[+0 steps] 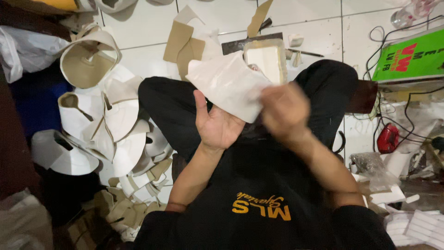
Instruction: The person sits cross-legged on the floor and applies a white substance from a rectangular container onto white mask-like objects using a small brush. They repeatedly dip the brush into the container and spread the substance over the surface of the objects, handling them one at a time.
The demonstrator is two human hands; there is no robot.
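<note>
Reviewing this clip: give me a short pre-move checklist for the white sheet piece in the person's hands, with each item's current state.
1. Left hand under the white sheet piece, palm up: ok.
2. Right hand on the piece's right edge: cannot tell, it is blurred.
3. Piece lifted above the lap, apart from the floor: ok.
4. Tray of pale paste upright beyond the knees: ok.
5. Pile of curved white pieces beside the left knee, apart from the hands: ok.
</note>
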